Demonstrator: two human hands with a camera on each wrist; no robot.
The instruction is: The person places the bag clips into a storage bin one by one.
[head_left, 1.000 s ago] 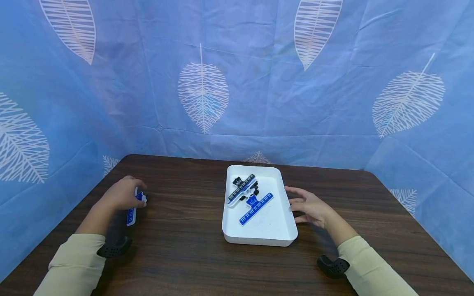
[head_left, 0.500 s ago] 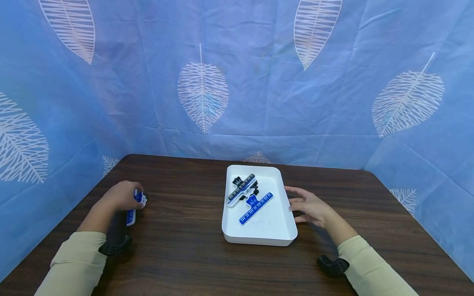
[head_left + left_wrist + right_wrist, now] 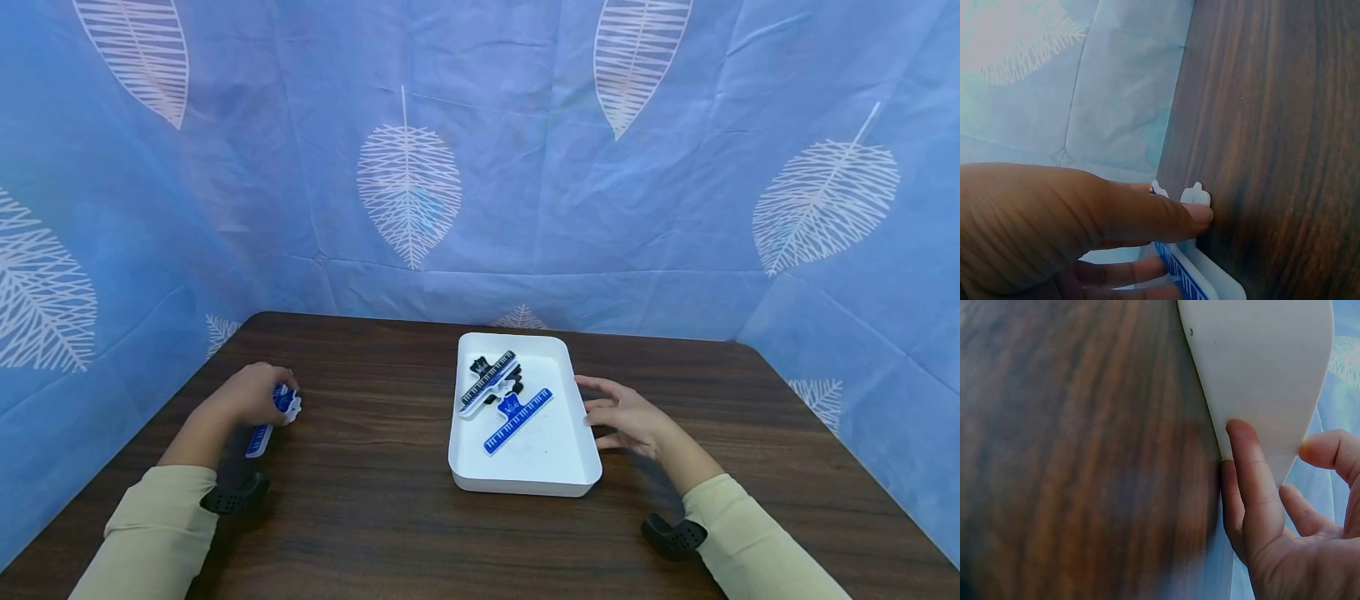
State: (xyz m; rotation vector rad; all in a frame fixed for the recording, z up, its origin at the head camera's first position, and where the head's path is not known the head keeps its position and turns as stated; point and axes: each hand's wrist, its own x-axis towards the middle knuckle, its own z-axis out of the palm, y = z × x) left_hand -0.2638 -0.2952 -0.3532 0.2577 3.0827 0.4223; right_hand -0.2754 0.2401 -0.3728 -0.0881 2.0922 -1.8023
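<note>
In the head view, my left hand [image 3: 243, 398] pinches a blue-and-white clip [image 3: 258, 442] with a piano-key pattern, at the left of the table. The left wrist view shows the thumb on the white handle of this clip [image 3: 1225, 280]; other fingers sit behind its long bar. A shallow white tray [image 3: 555, 467] stands right of centre. Inside it lie a blue piano-key clip [image 3: 519, 422] and a black-and-white one [image 3: 489, 385], with black clip parts beneath. My right hand [image 3: 633, 423] rests its extended fingers against the tray's right side, which the right wrist view also shows.
Dark wood tabletop [image 3: 360, 500] spreads between the left hand and the tray. A blue cloth [image 3: 510, 192] with white leaf prints hangs behind the table and along both sides. Each wrist carries a black band [image 3: 236, 496].
The clip in my left hand has turned slightly, its lower end swinging left and its handle end a little right. My right hand and the tray stay in place.
</note>
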